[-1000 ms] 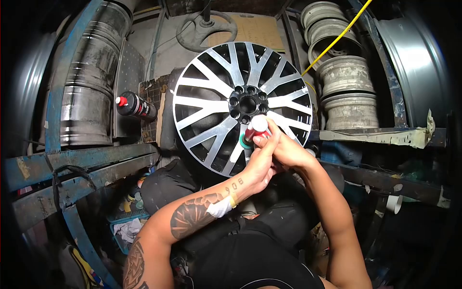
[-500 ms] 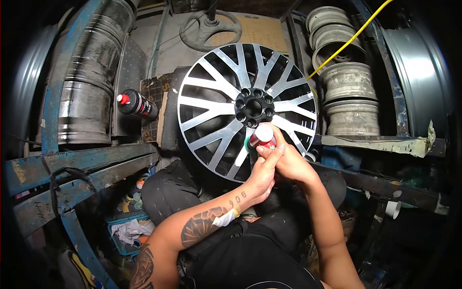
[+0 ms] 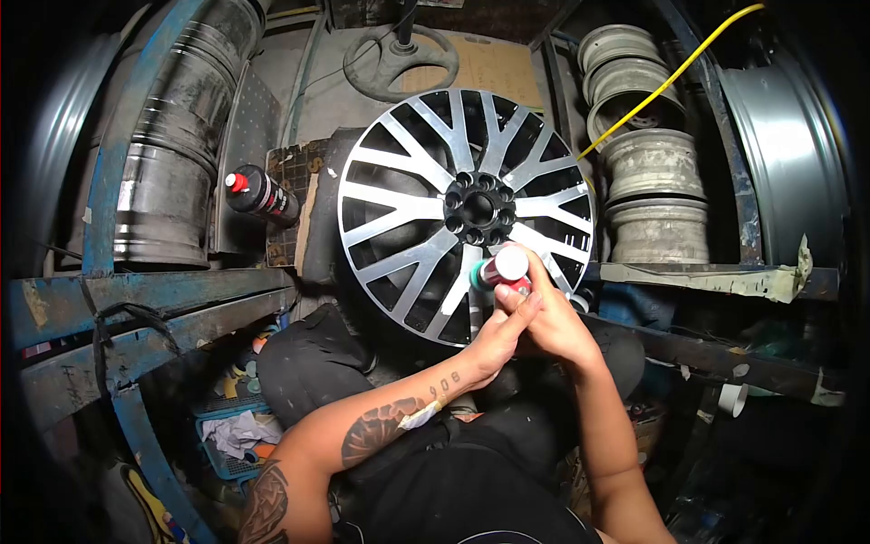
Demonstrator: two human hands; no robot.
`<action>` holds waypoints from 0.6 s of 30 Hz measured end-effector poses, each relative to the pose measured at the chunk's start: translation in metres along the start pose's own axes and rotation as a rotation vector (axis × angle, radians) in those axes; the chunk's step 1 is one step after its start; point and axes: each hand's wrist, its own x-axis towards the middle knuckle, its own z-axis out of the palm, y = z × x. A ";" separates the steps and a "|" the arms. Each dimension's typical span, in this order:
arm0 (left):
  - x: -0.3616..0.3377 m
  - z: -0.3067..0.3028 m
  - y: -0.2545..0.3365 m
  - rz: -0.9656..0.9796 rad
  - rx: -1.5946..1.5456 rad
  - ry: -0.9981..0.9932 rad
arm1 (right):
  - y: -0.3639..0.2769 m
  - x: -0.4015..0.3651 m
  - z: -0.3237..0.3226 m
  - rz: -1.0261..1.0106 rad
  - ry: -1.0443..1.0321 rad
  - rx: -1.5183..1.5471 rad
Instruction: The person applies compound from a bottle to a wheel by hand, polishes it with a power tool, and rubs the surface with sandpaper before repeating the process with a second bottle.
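Note:
A silver-and-black alloy wheel [image 3: 408, 213] lies face up in front of me. Over its near spokes is a small red hand-held polisher [image 3: 510, 266] with a round white end and a green pad [image 3: 477, 275] on its left side. My right hand [image 3: 557, 319] wraps the polisher's body from the right, fingers curled around it. Coming in from the lower left, my left hand [image 3: 497, 343] is closed on the tool as well, its thumb beside the right hand. The green pad overlaps a near spoke in this view. Part of the body is hidden under my fingers.
A black bottle with a red cap [image 3: 263, 195] stands left of the wheel. Bare rims are stacked at the left [image 3: 168, 208] and right [image 3: 657, 172]. A yellow hose [image 3: 671, 80] runs down at the right. Blue metal frames [image 3: 113, 227] border both sides; a handwheel [image 3: 399, 63] sits behind.
Both hands and the polisher have moved slightly toward me and to the right, away from the hub. The green pad shows more at the tool's left. The camera view has shifted a little.

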 end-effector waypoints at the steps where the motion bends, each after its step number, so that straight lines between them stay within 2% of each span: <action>1: 0.001 -0.001 -0.005 0.083 0.108 -0.022 | 0.003 -0.002 -0.002 -0.018 0.040 0.024; 2: 0.003 -0.001 -0.009 0.168 0.215 -0.035 | 0.015 -0.002 0.000 -0.052 0.123 0.201; 3: 0.004 0.007 -0.013 0.346 0.243 -0.021 | 0.011 -0.003 -0.001 -0.039 0.162 0.389; 5: -0.005 0.007 -0.013 0.229 0.335 0.011 | 0.000 -0.009 -0.003 -0.032 0.247 0.729; 6: -0.008 0.016 -0.008 0.262 0.240 0.073 | 0.000 -0.010 -0.005 -0.079 0.277 0.796; 7: -0.015 0.023 0.007 0.185 0.361 0.118 | -0.006 -0.012 -0.006 -0.127 0.298 0.906; 9: -0.013 0.023 0.008 0.262 0.400 0.141 | -0.010 -0.013 -0.003 -0.151 0.487 0.909; 11: -0.021 0.033 0.027 0.094 0.554 0.212 | -0.009 -0.014 0.002 -0.224 0.593 0.864; 15: -0.021 0.025 0.016 0.274 0.647 0.209 | -0.006 -0.016 0.011 -0.298 0.735 0.906; 18: -0.024 0.030 0.017 0.466 0.858 0.234 | -0.007 -0.016 0.016 -0.328 0.802 0.913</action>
